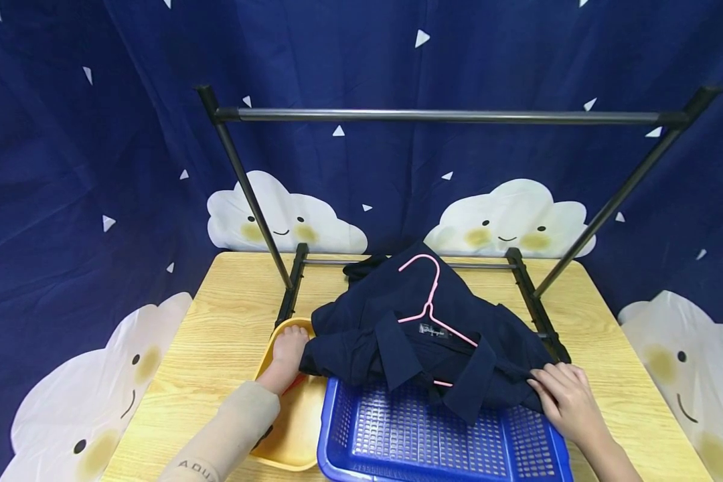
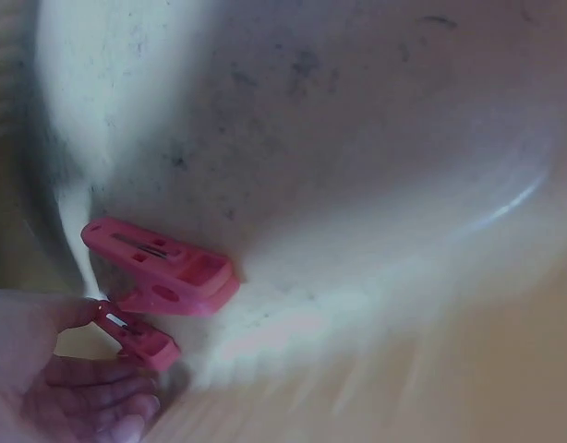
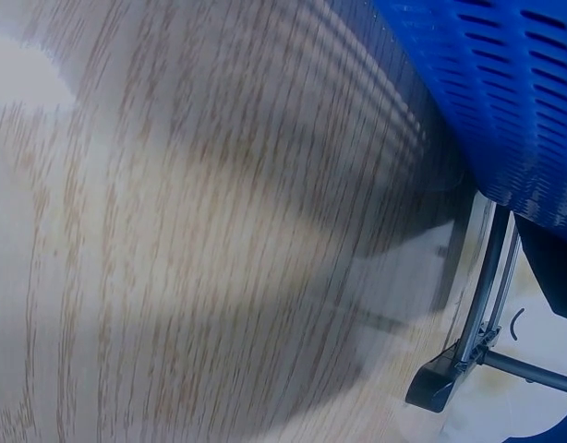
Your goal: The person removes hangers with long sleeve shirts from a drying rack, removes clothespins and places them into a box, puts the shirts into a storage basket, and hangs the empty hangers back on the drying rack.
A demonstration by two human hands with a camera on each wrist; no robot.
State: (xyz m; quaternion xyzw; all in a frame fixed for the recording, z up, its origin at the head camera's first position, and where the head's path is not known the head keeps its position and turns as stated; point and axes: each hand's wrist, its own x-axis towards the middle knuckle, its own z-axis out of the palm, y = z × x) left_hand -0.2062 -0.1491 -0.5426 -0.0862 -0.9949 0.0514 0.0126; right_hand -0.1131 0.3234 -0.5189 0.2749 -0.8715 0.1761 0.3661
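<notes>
A dark navy collared shirt [image 1: 349,355] lies spread over the back of a blue basket [image 1: 325,435]. Its neck opening holds a pink hanger [image 1: 432,288], hook pointing away from me. My left hand [image 1: 286,355] reaches down into a yellow basin [image 1: 295,452] left of the basket. In the left wrist view its thumb and fingers pinch a small red clothespin [image 2: 140,340], and a larger red clothespin [image 2: 163,268] lies right beside it. At the shirt's right edge, my right hand [image 1: 569,398] grips the navy fabric; the right wrist view does not show this hand.
A black clothes rack stands behind the basket, its metal rail [image 1: 446,116] high across the view and its feet [image 1: 536,301] on the wooden table [image 1: 217,321]. Behind hangs a blue curtain [image 1: 337,60] with cloud faces.
</notes>
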